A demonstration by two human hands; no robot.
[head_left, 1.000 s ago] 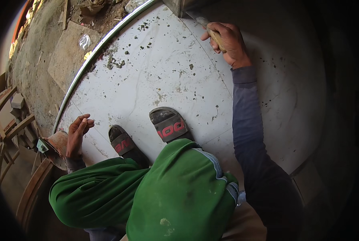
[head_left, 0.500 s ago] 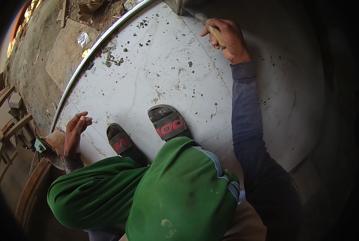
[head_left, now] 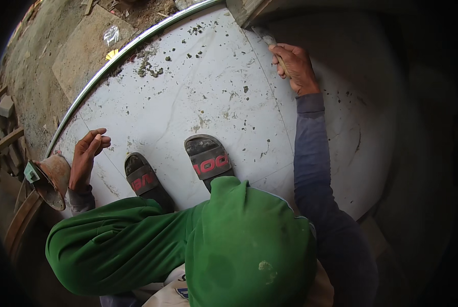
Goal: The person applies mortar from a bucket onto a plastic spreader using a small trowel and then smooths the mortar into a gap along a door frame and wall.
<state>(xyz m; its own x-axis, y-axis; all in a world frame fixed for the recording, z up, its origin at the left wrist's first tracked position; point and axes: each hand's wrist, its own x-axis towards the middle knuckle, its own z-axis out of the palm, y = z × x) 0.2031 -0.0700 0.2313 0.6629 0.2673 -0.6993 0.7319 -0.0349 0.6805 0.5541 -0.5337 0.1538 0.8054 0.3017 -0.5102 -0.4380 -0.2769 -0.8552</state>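
Note:
My right hand is closed round the wooden handle of a trowel, whose mortar-smeared blade reaches to the foot of a grey block-like edge at the top of the view. Beneath is a white marbled tile floor speckled with dark crumbs. My left hand hangs open with loosely bent fingers beside a rusty, dirty container, with nothing visible in it. Below are my green-covered knees and dark sandals.
A curved-looking metal strip edges the tiles on the left. Beyond it lie rough dirty ground, a board, a clear plastic scrap and a pile of wooden pieces and blocks.
My right hand and trowel have moved lower in the view, and my left hand appears higher and farther left. The whole view has shifted slightly, with more of the top edge showing.

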